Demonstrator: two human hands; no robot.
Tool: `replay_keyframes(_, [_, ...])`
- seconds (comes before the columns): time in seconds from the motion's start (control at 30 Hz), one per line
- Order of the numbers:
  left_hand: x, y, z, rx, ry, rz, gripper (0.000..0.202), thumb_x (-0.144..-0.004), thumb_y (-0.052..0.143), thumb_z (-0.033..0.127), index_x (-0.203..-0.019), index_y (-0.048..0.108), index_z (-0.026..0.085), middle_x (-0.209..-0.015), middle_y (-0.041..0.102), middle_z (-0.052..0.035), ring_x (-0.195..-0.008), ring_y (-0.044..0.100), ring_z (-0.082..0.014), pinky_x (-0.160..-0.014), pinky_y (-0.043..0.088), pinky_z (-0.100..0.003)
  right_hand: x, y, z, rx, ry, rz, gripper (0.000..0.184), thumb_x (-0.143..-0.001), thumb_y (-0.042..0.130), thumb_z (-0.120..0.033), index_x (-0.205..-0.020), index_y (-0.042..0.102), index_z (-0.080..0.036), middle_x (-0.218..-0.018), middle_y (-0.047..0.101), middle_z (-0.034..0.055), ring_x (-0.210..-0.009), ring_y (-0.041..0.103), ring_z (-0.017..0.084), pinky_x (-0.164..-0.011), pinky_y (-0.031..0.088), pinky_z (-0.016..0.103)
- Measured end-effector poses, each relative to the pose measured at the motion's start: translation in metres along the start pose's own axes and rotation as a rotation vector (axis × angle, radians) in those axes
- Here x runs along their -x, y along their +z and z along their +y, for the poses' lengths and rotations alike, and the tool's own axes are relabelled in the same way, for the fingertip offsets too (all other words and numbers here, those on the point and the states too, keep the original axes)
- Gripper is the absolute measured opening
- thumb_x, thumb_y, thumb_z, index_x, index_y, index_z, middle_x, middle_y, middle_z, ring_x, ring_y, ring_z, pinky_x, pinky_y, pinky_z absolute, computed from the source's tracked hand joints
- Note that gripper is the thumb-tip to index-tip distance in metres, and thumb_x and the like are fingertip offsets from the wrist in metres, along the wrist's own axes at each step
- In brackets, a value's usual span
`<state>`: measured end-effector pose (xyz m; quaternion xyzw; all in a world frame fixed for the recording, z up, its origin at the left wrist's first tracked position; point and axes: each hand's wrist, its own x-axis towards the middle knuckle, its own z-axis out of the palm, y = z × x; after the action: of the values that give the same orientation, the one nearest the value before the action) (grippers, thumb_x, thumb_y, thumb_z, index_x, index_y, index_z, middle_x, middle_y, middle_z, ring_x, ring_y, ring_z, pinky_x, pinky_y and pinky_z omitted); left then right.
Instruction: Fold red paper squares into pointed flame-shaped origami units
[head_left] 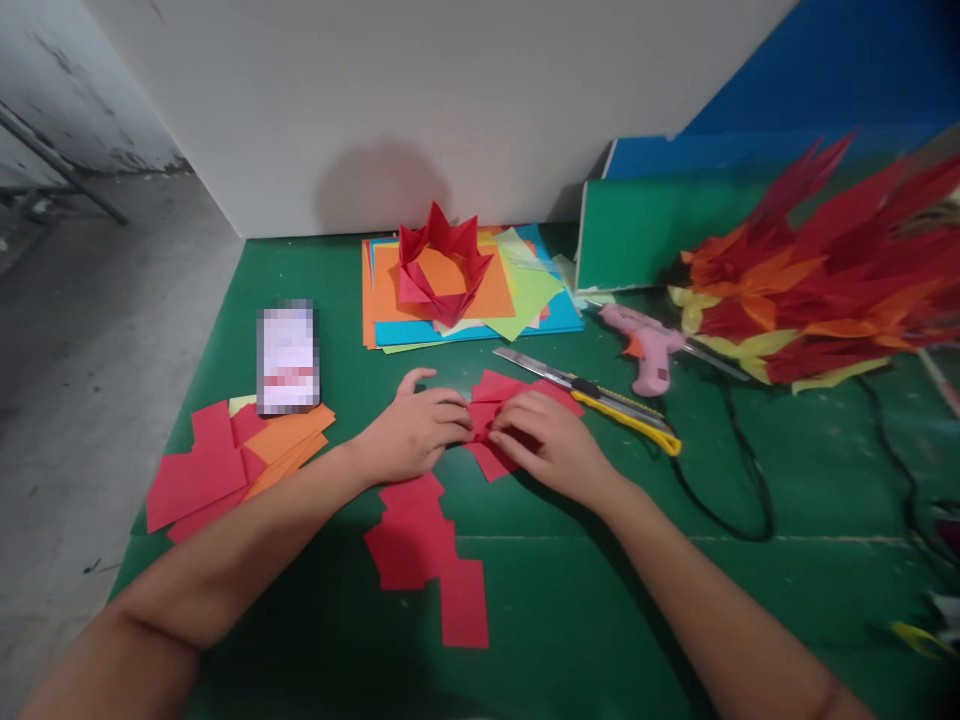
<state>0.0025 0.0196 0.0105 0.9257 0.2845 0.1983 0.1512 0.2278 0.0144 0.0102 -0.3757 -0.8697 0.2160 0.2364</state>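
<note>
We note left hand [411,432] and right hand [547,440], each grip clamped on one folded red paper piece [496,386], green desk [600,600] centre.

Folded paper [491,405] between both hands, phone [288,357] to its left, knife [592,397] right, paper stack [465,300] behind.

The green tabletop [750,620] carries a stack of coloured sheets [390,300] at its far edge. A phone [288,357] and red and orange squares [225,465] lie by the left edge. A folded red paper [496,387] lies mid-tabletop, with red squares [424,545] toward the near edge. A cutter [592,392] and a pink glue gun [646,350] lie further right.
</note>
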Motion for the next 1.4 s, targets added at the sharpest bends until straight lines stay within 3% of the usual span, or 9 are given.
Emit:
replay_keyframes(0.3, [0.0009,-0.0001,0.0017,0.003,-0.017,-0.008,0.03,-0.084,0.043,0.006,-0.088,0.067,0.024,-0.095,0.073,0.0024,-0.107,0.058,-0.0176,-0.107,0.015,-0.049,-0.0052,0.0044,-0.0087,0.003,0.076,0.01,0.015,-0.086,0.05,-0.02,-0.071,0.048,-0.021,-0.072,0.057,0.0035,-0.073,0.05,0.019,-0.068,0.041,0.033])
replay_keyframes(0.77, [0.0023,0.0039,0.0031,-0.02,0.0,-0.012,0.03,-0.084,0.046,0.007,-0.093,0.068,0.025,-0.096,0.071,0.0011,-0.105,0.058,-0.0179,-0.106,0.013,-0.051,-0.0081,0.0066,-0.0079,0.02,0.118,0.011,0.02,-0.084,0.053,-0.02,-0.067,0.042,-0.021,-0.069,0.054,0.0025,-0.07,0.048,0.018,-0.063,0.039,0.032])
replay_keyframes(1.13, [0.0027,0.0046,0.006,-0.043,-0.007,-0.042,0.034,-0.082,0.044,0.004,-0.098,0.066,0.024,-0.098,0.069,0.0004,-0.106,0.057,-0.0178,-0.108,0.011,-0.051,-0.0069,0.0073,-0.0056,-0.002,0.127,0.015,0.02,-0.085,0.054,-0.022,-0.068,0.044,-0.021,-0.068,0.054,0.0016,-0.07,0.048,0.018,-0.065,0.04,0.032])
replay_keyframes(1.4, [0.0024,0.0044,0.0081,-0.07,-0.03,-0.071,0.034,-0.081,0.046,0.004,-0.098,0.066,0.025,-0.1,0.069,0.001,-0.108,0.056,-0.0187,-0.109,0.011,-0.053,-0.0024,0.0062,-0.0016,-0.059,0.193,0.01,0.011,-0.084,0.055,-0.02,-0.081,0.045,-0.022,-0.076,0.054,0.0011,-0.069,0.049,0.016,-0.061,0.04,0.028])
